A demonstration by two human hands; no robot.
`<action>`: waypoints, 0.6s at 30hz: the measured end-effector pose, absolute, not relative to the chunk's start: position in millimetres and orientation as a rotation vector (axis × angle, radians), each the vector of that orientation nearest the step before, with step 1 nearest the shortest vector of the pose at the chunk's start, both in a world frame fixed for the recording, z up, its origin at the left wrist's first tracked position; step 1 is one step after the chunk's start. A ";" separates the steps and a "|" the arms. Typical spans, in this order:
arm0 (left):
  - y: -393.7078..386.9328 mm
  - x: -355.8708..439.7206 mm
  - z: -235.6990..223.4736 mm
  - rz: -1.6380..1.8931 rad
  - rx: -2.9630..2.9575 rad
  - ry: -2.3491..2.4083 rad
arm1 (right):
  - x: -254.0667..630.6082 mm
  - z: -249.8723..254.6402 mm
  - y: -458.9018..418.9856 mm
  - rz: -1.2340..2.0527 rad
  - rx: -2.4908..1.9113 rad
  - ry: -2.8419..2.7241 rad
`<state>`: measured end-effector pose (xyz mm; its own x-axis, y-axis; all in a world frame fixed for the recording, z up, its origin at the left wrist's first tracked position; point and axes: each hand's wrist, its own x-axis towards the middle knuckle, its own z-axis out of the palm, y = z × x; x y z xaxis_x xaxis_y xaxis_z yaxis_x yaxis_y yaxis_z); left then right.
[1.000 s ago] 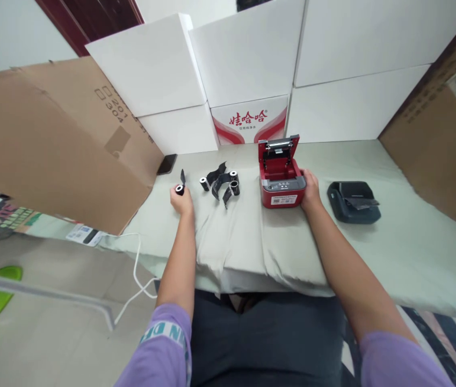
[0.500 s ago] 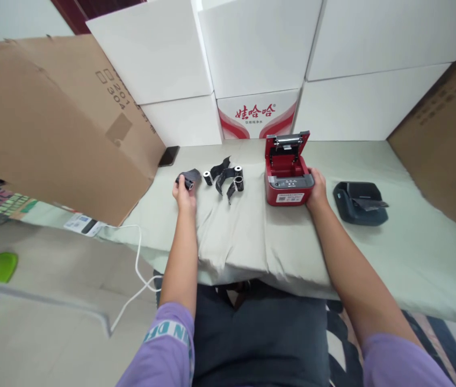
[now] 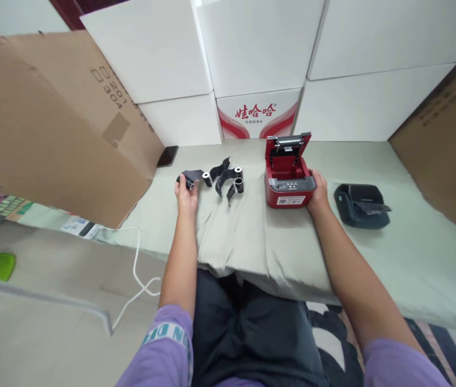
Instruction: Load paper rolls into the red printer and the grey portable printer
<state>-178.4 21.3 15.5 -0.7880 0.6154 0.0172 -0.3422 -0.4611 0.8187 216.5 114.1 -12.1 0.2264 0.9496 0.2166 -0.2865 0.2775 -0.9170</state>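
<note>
The left hand [image 3: 187, 195] grips a roll [image 3: 189, 184], its axis roughly along the front edge of the table [image 3: 247, 236]. Rightward, between front and back edges, the open printer [image 3: 290, 184] touches the right hand [image 3: 318, 190], whose grip is unclear.

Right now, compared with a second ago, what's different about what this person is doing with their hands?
The left hand has turned its black roll: the loose strip, which pointed away from the person, now reaches right, toward the three other rolls. Nothing was newly grasped or let go. The right hand stays on the side of the open red machine; the other rolls still lie on the cloth.
</note>
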 end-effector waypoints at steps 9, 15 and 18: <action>17.5 -173.6 24.1 2.240 0.531 1.183 | 213.9 -9.4 112.8 1.012 -0.916 -0.946; -8.7 -120.0 57.0 2.127 0.975 1.191 | 210.8 -5.5 110.5 1.024 -0.917 -0.952; -26.8 -80.9 90.9 1.770 1.331 1.104 | 209.0 -3.4 111.0 1.042 -0.925 -0.950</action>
